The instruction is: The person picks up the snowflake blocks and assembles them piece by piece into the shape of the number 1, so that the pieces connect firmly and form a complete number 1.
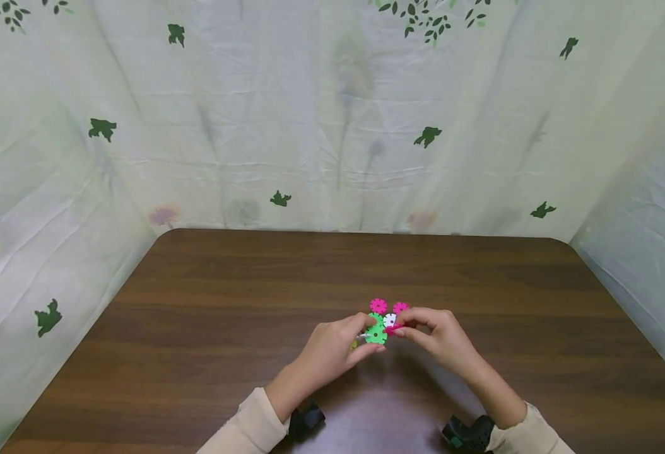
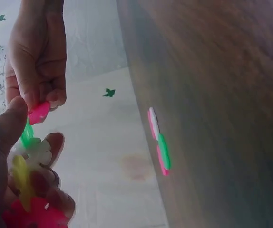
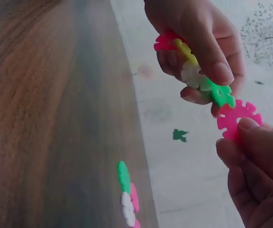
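My left hand (image 1: 332,347) grips a short chain of joined notched plastic discs. In the right wrist view it runs from a pink disc (image 3: 164,41) through a yellow disc (image 3: 186,51) and a white disc (image 3: 192,76) to a green disc (image 3: 220,94) at the free end. Between thumb and fingers, my right hand (image 1: 446,340) pinches a separate-coloured pink disc (image 3: 238,118), its notched rim right at the green disc's edge. Both hands are raised over the table, close together. The left fingers partly cover the chain.
Just beyond the hands, loose discs lie grouped on the brown table (image 1: 241,284): a green disc (image 3: 123,176), a white disc (image 3: 127,209) and two pink ones, one pink disc (image 1: 378,306) at the group's far left. A pale patterned curtain (image 1: 310,126) surrounds the table.
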The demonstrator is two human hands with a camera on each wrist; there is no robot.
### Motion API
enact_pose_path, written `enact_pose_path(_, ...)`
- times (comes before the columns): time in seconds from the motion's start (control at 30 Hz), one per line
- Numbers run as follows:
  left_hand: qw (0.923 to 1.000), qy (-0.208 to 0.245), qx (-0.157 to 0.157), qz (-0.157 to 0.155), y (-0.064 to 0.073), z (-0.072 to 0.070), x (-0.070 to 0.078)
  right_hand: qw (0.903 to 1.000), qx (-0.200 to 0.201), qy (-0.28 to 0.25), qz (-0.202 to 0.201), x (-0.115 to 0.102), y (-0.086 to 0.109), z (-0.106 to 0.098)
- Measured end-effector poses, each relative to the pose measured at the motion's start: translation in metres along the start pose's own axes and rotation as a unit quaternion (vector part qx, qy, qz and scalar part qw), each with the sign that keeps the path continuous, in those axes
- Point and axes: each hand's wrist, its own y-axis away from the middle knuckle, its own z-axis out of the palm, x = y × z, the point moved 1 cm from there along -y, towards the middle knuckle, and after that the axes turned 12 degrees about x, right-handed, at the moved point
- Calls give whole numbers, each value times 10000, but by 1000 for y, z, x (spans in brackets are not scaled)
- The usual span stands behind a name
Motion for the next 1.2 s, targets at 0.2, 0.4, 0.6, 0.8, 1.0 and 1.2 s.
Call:
enact_pose_path(0.2, 9992, -217, -349, -24, 2, 1, -2, 9998, -45, 36, -202, 5, 2, 5)
enact_pose_path(0.4, 9934, -624, -910, -316, -1, -4, -3, 9982, -49, -25, 596, 3, 3, 9)
enact_pose_path(0.6, 9910, -574, -1132, -421, -3, -4, 2, 9840, -113, -658, 1649, 3, 4, 12)
enact_pose_path(0.8, 9940, -875, -657, -55, 0, 0, 5, 9612, -156, -1531, 2289, 6, 5, 16)
enact_pose_path(1.0, 9946, -1006, 181, 167, 0, 1, -1, 9834, -46, -802, 1629, 10, 4, 11)
enact_pose_path(1.2, 9963, -797, 313, -112, -2, -4, -11, 9913, 222, 495, 1196, 34, 5, 2)
